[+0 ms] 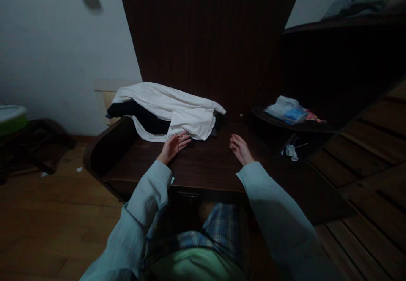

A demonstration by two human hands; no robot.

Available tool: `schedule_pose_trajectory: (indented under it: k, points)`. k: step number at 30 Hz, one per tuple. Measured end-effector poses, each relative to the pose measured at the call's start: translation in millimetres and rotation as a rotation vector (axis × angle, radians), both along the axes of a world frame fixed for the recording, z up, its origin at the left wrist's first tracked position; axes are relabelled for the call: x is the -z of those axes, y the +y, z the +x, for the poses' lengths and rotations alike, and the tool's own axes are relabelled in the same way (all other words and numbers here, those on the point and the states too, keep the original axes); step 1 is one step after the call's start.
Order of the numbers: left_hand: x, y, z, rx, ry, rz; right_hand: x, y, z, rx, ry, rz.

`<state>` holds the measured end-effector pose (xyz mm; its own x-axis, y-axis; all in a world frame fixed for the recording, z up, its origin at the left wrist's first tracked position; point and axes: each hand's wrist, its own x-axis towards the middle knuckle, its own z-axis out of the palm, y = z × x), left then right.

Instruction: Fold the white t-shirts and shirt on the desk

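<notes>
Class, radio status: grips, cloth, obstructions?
Left grip open by white cloth, contact unclear. Right grip open, empty. White cloth partly over dark cloth. Bag off right, seemingly not blocking.

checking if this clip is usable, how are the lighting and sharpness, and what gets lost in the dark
Head view: dim overall, with the white cloth standing out bright; head view: the dark cloth loses its folds in shadow; head view: left hand and right hand readable, slightly soft; head view: grey pile at upper right blurred.
</notes>
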<state>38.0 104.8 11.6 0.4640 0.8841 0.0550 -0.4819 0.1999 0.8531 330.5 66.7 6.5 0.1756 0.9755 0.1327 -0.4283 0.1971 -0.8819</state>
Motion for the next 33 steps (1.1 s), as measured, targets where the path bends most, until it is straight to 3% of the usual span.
schedule_pose_trajectory:
  k: [9, 15, 19, 22, 26, 29, 33]
  points:
    - [-4.6, -3, 1, -0.029, 0.032, -0.021, 5.9, 1, -1, 0.083, -0.058, -0.032]
    - [-2.1, -2, 5, -0.085, 0.173, 0.09, 9.8, 5, -1, 0.135, -0.222, -0.059]
    - [5.2, -6, 12, -0.356, 0.504, 0.375, 9.7, -1, -17, 0.181, -0.704, 0.073]
    - [9.6, -16, 16, -0.497, 0.871, 0.71, 7.9, -11, -33, 0.092, -1.2, 0.257]
    - [12.6, -35, 21, -0.368, 1.335, 0.99, 7.5, -21, -48, -0.081, -1.645, 0.326]
    - [14.1, -43, 25, -0.277, 1.575, 1.015, 9.4, -23, -52, -0.186, -1.785, 0.272]
    - [15.1, -44, 28, -0.179, 1.734, 0.94, 9.9, -23, -52, -0.283, -1.851, 0.191]
